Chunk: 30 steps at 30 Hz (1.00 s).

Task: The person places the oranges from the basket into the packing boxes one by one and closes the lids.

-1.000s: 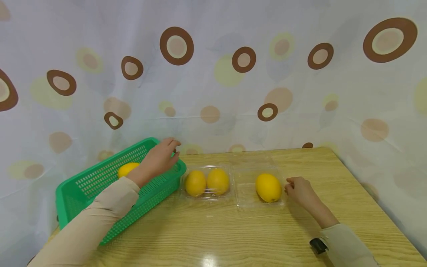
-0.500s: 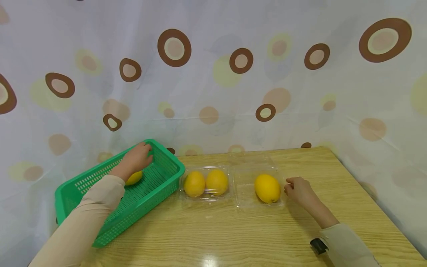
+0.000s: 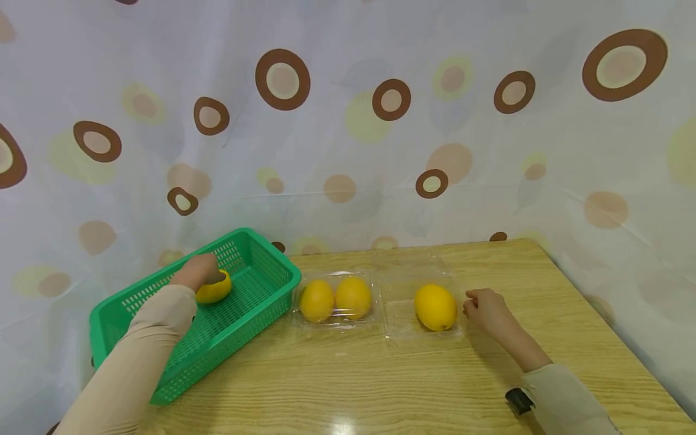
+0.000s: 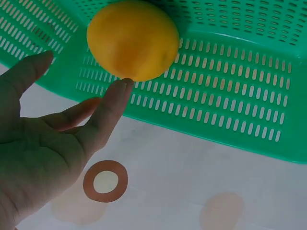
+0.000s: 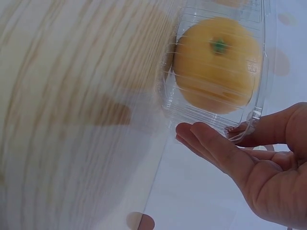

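In the head view my left hand (image 3: 198, 270) reaches into the green plastic basket (image 3: 287, 283), over a yellow-orange fruit (image 3: 214, 291). The left wrist view has its fingers mostly extended, with one fingertip at the underside of the fruit (image 4: 132, 40); whether it presses there I cannot tell. At the right, my right hand (image 3: 492, 314) pinches the edge of a clear plastic box (image 3: 399, 302) between thumb and fingers. Inside this box lies one yellow-orange fruit (image 3: 436, 307); its green stem end shows in the right wrist view.
Left of the held box, a second clear plastic box (image 3: 335, 323) contains two yellow-orange fruits (image 3: 353, 297). Everything stands on a wood-grain table (image 3: 337, 380). A patterned cloth (image 3: 348, 139) hangs behind the table's back edge.
My left hand has moved from above the basket's right end leftward and down to the fruit inside it. My right hand stays at the box edge.
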Each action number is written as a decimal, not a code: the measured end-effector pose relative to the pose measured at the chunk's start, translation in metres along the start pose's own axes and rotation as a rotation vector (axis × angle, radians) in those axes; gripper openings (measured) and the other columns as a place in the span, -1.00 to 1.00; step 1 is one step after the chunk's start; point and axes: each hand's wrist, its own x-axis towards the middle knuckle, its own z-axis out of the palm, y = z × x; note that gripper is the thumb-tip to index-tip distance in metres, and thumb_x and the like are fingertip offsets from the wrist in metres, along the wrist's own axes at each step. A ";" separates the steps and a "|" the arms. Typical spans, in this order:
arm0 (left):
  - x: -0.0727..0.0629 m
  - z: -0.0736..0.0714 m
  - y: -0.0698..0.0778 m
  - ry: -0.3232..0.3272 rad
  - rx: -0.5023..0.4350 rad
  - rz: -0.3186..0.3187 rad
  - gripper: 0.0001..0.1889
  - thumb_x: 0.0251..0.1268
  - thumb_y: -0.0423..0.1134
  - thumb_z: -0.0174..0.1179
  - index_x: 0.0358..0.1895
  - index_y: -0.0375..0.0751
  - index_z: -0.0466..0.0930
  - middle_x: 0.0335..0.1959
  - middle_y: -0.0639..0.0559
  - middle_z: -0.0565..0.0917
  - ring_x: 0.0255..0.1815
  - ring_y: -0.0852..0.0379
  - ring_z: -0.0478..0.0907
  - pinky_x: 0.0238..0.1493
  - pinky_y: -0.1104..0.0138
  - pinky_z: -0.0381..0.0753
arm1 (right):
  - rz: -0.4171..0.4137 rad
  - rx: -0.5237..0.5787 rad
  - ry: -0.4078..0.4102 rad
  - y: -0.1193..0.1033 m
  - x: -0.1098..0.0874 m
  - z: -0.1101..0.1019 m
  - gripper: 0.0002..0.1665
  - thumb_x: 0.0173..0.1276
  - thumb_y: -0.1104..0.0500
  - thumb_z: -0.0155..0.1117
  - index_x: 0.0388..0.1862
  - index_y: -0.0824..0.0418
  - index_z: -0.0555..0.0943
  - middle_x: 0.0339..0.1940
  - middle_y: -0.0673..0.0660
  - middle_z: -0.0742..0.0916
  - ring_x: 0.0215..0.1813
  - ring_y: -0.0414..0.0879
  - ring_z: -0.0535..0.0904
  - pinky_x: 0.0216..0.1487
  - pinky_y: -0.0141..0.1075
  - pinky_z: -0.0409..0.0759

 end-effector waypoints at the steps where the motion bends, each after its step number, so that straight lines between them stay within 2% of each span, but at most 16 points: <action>1: 0.000 0.001 -0.001 -0.014 0.005 -0.017 -0.51 0.41 -0.30 0.03 0.15 -0.76 0.30 0.17 -0.61 0.37 0.10 -0.34 0.44 0.11 -0.03 0.46 | 0.003 0.000 -0.002 0.000 0.000 0.000 -0.57 0.35 0.43 -0.02 0.08 0.78 0.38 -0.25 0.49 0.69 -0.41 -0.05 0.61 -0.59 -0.39 0.35; 5: -0.001 0.002 -0.001 -0.041 -0.022 -0.071 -0.54 0.42 -0.28 0.03 0.11 -0.74 0.34 0.10 -0.57 0.43 -0.06 -0.21 0.47 0.05 0.01 0.48 | 0.001 -0.004 -0.004 -0.001 0.001 0.000 -0.57 0.35 0.43 -0.03 0.08 0.78 0.38 -0.25 0.49 0.69 -0.41 -0.04 0.62 -0.58 -0.39 0.37; 9: 0.000 0.005 0.000 -0.052 -0.047 -0.095 -0.58 0.38 -0.25 0.07 -0.01 -0.68 0.40 -0.13 -0.44 0.49 -0.21 -0.13 0.40 -0.08 0.09 0.47 | 0.000 -0.009 -0.006 -0.001 0.001 0.000 -0.58 0.35 0.43 -0.03 0.08 0.77 0.38 -0.25 0.49 0.69 -0.41 -0.04 0.61 -0.58 -0.38 0.36; 11: 0.002 0.007 0.000 -0.056 -0.060 -0.111 -0.60 0.36 -0.23 0.09 -0.04 -0.63 0.40 -0.17 -0.42 0.45 -0.22 -0.14 0.36 -0.12 0.10 0.45 | 0.002 -0.009 -0.010 -0.001 0.001 0.000 -0.58 0.36 0.43 -0.02 0.08 0.77 0.38 -0.24 0.49 0.69 -0.41 -0.04 0.62 -0.59 -0.38 0.36; 13: 0.005 0.010 0.000 -0.051 -0.053 -0.119 -0.56 0.35 -0.22 0.10 0.00 -0.65 0.38 -0.09 -0.52 0.42 -0.11 -0.26 0.37 -0.04 0.05 0.44 | 0.005 -0.005 -0.013 -0.001 0.001 0.000 -0.58 0.37 0.42 -0.02 0.09 0.77 0.38 -0.24 0.49 0.69 -0.40 -0.03 0.63 -0.58 -0.38 0.36; 16: 0.010 0.015 -0.003 -0.038 -0.068 -0.128 -0.39 0.36 -0.24 0.09 0.25 -0.70 0.17 0.16 -0.71 0.23 0.17 -0.51 0.23 0.11 -0.12 0.36 | 0.010 -0.001 -0.017 -0.002 0.001 -0.001 -0.57 0.37 0.42 -0.02 0.10 0.77 0.38 -0.24 0.49 0.69 -0.40 -0.03 0.63 -0.59 -0.38 0.36; 18: 0.014 0.019 -0.005 -0.028 -0.076 -0.130 -0.27 0.37 -0.24 0.08 0.35 -0.71 -0.05 0.25 -0.76 0.10 0.29 -0.60 0.07 0.18 -0.21 0.28 | 0.011 0.000 -0.016 -0.002 0.001 -0.001 -0.57 0.37 0.42 -0.02 0.09 0.77 0.38 -0.24 0.48 0.69 -0.40 -0.04 0.62 -0.58 -0.38 0.36; 20: 0.017 0.022 -0.008 -0.019 -0.104 -0.136 -0.19 0.37 -0.25 0.09 0.38 -0.70 -0.22 0.26 -0.79 0.04 0.32 -0.63 -0.03 0.20 -0.24 0.24 | 0.012 0.000 -0.016 -0.001 0.001 0.000 -0.57 0.36 0.42 -0.03 0.09 0.77 0.38 -0.24 0.48 0.69 -0.40 -0.04 0.62 -0.58 -0.38 0.37; 23: 0.022 0.026 -0.011 -0.013 -0.122 -0.145 -0.13 0.38 -0.24 0.08 0.38 -0.70 -0.34 0.25 -0.83 -0.04 0.33 -0.66 -0.13 0.25 -0.26 0.17 | 0.011 -0.002 -0.014 -0.001 0.001 0.000 -0.57 0.36 0.42 -0.02 0.09 0.77 0.38 -0.24 0.48 0.69 -0.39 -0.03 0.62 -0.58 -0.39 0.37; 27: 0.026 0.030 -0.012 0.013 -0.149 -0.174 -0.07 0.36 -0.22 0.10 0.36 -0.69 -0.44 0.23 -0.89 -0.18 0.29 -0.71 -0.10 0.25 -0.28 0.17 | 0.014 0.000 -0.014 -0.001 0.001 0.000 -0.57 0.37 0.43 -0.02 0.09 0.77 0.37 -0.23 0.49 0.69 -0.38 -0.03 0.62 -0.58 -0.39 0.38; 30: 0.025 0.034 -0.011 0.053 -0.156 -0.174 -0.07 0.31 -0.24 0.15 0.35 -0.72 -0.37 0.20 -0.92 -0.16 0.22 -0.71 0.10 0.19 -0.25 0.28 | 0.017 0.000 -0.012 -0.001 0.001 0.000 -0.57 0.37 0.43 -0.02 0.09 0.78 0.37 -0.24 0.48 0.69 -0.38 -0.03 0.61 -0.58 -0.39 0.37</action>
